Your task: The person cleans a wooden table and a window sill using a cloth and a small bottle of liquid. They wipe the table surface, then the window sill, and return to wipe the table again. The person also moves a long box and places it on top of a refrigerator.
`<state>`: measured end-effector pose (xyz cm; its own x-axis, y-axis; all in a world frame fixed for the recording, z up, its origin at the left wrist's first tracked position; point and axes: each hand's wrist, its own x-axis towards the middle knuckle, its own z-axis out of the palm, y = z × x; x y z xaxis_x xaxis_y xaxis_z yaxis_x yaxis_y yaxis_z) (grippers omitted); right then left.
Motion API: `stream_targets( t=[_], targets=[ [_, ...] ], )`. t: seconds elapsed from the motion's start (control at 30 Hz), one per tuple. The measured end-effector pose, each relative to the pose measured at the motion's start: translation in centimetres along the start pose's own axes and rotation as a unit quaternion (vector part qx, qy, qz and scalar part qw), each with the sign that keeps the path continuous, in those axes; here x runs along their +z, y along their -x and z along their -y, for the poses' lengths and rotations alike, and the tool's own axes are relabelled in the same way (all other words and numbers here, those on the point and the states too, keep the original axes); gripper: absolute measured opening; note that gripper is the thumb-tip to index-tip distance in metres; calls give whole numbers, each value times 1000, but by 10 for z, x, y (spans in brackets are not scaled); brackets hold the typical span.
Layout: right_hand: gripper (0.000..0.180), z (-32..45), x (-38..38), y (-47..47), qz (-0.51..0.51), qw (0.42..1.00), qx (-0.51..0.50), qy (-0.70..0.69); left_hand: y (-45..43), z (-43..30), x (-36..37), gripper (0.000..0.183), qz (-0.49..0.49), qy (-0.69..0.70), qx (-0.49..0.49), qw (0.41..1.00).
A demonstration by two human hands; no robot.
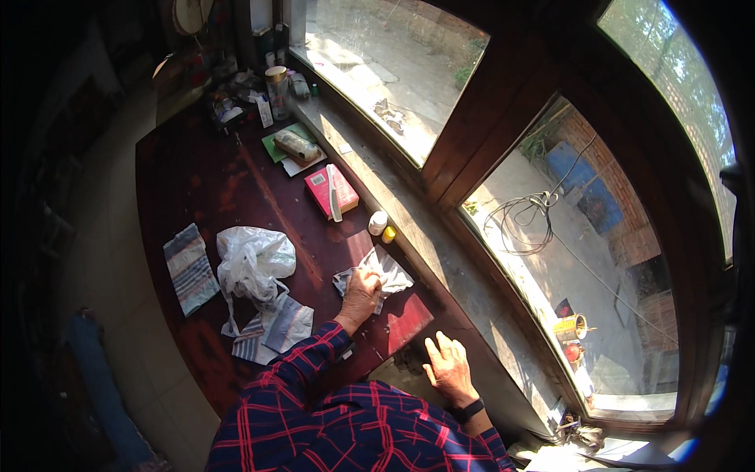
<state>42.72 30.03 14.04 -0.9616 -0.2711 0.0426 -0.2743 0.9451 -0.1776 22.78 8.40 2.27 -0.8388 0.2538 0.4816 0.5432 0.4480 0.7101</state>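
My left hand (361, 295) presses down on a crumpled light grey cloth (392, 274) near the table's right front corner, its fingers gripping the fabric. Empty, with fingers apart, my right hand (451, 366) hovers beyond the table edge, below the window ledge; a dark band circles that wrist. Just past the cloth stand a white bottle (377, 223) and a small yellow-capped container (389, 235). To the left of my left hand, a knotted white plastic bag (253, 259) lies on the dark red table (206, 171). Striped folded cloth (289, 324) pokes out below the bag.
Another folded striped cloth (190, 268) lies at the table's left side. A pink box (331, 192) carries a white comb (334, 192). Farther back are a glasses case (296, 146) and a lidded glass jar (277, 91). The window ledge (407, 212) runs along the right.
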Motion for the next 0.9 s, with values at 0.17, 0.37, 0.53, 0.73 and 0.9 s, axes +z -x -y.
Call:
stream_targets(
  t=[0.17, 0.37, 0.53, 0.73, 0.9],
  targets=[
    [68, -1, 0, 2, 4, 1000, 4, -7, 8, -26, 19, 18, 88, 80, 23, 993],
    [68, -3, 2, 8, 4, 1000, 25, 0, -3, -26, 9, 51, 111, -39, 51, 992],
    [67, -2, 6, 8, 9, 1000, 24, -9, 3, -30, 0, 49, 143, -23, 77, 987],
    [66, 0, 6, 8, 20, 999, 21, -16, 8, -30, 8, 29, 147, -14, 94, 985],
    [66, 0, 5, 13, 32, 999, 33, -11, -12, -11, 4, 24, 13, 17, 21, 1000]
  ],
)
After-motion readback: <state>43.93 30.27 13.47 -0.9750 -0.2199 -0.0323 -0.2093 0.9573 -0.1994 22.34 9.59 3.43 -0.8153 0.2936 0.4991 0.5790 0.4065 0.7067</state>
